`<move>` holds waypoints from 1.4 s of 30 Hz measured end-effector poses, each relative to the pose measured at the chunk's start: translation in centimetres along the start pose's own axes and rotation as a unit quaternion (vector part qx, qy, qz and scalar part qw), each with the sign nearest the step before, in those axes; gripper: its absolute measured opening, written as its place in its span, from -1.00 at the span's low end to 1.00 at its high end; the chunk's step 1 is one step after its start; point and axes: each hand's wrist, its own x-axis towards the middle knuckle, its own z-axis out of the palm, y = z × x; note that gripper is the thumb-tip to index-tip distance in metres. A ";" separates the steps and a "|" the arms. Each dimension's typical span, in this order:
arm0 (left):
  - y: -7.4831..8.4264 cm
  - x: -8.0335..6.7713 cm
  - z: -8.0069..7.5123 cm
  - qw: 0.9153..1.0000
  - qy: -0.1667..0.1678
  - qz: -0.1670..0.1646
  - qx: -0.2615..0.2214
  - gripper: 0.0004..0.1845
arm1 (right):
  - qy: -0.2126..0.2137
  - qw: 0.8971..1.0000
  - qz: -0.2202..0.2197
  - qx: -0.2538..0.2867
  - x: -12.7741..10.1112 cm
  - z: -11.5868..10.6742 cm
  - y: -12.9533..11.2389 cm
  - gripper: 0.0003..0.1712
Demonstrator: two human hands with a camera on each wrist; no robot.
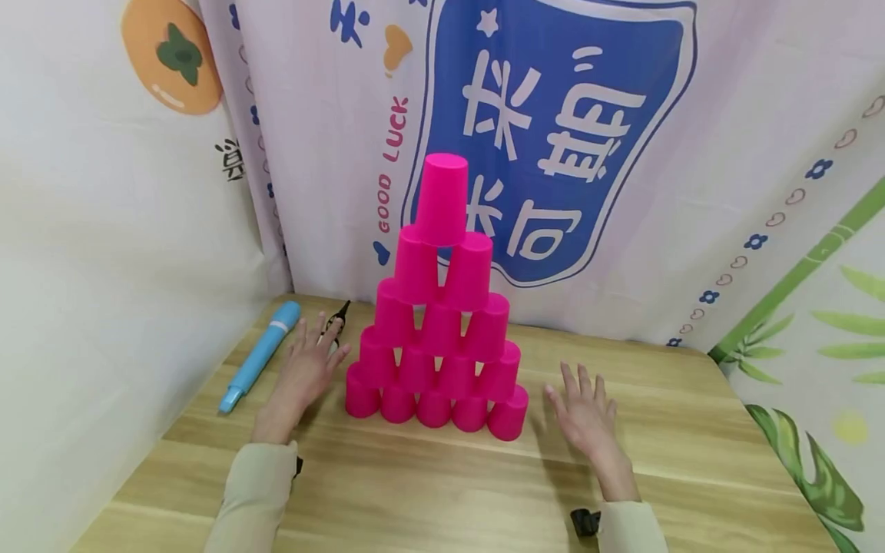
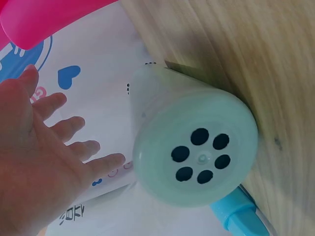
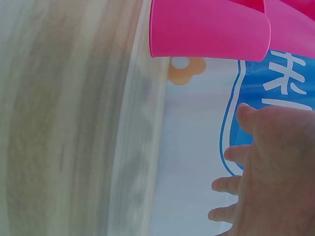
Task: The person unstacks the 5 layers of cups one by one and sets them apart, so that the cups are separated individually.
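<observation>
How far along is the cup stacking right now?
The pink cup pyramid looks fully built on the table: five rows up to a single top cup. Nothing is in hand; the left hand and right hand are open, flanking the base without holding cups. No loose cups are visible.

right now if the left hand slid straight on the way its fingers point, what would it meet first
Probably the small black object just past the fingers of the left hand. The pink cup pyramid stands to its right and the blue pen-like tool to its left, both seemingly off that line; depth is unclear.
</observation>
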 end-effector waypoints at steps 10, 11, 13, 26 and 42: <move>0.1 -0.3 -0.6 0.999 0.000 0.021 -0.048 -0.38 | 0.019 1.000 -0.005 -0.006 -0.2 0.0 0.1 -0.22; 0.1 -0.2 -0.8 0.997 -0.002 0.025 -0.075 -0.38 | 0.026 1.000 -0.007 -0.006 -0.2 -0.3 0.0 -0.22; 0.0 -0.2 -1.4 0.990 -0.008 0.033 -0.139 -0.38 | 0.041 0.999 -0.012 -0.001 -0.3 -1.0 -0.3 -0.21; 0.3 -0.4 -1.8 0.909 -0.217 0.054 -0.352 -0.09 | 0.295 0.897 -0.229 0.237 1.1 -11.9 -10.5 -0.42; 0.5 0.2 0.0 0.939 -0.218 0.062 -0.258 -0.43 | 0.107 0.898 -0.303 0.300 4.9 -19.8 -23.8 -0.08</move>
